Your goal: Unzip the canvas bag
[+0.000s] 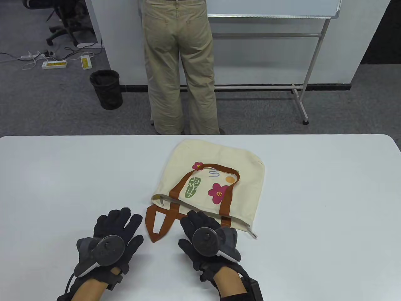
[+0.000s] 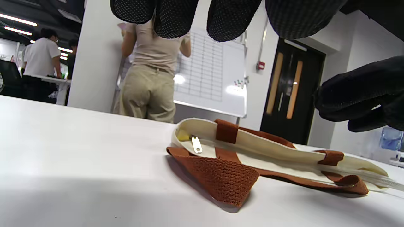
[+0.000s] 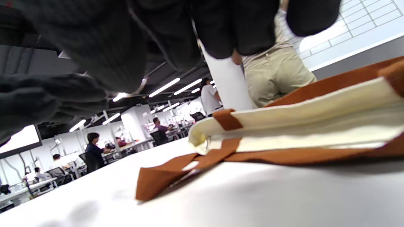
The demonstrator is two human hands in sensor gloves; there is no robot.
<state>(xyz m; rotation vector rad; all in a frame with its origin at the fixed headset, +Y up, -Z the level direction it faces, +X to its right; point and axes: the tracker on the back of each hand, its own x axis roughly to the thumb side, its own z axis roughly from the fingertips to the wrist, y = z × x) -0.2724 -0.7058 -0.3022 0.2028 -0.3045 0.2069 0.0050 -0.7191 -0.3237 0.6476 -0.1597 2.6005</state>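
Note:
A cream canvas bag (image 1: pixel 216 175) with flower prints and brown handles (image 1: pixel 158 224) lies flat mid-table, its zipped mouth facing me. The metal zipper pull (image 1: pixel 161 200) sits at the mouth's left end; it also shows in the left wrist view (image 2: pixel 196 144). My left hand (image 1: pixel 120 224) hovers open, fingers spread, left of the lower handle and holds nothing. My right hand (image 1: pixel 200 221) is open just in front of the bag's mouth, its fingertips at the lower handle; I cannot tell if they touch it. The bag also shows in the left wrist view (image 2: pixel 271 148) and the right wrist view (image 3: pixel 300 116).
The white table (image 1: pixel 62 175) stretches to both sides of the bag. A person in beige trousers (image 1: pixel 180 69) stands just beyond the far edge at a whiteboard (image 1: pixel 272 9). A black bin (image 1: pixel 106 89) stands on the floor.

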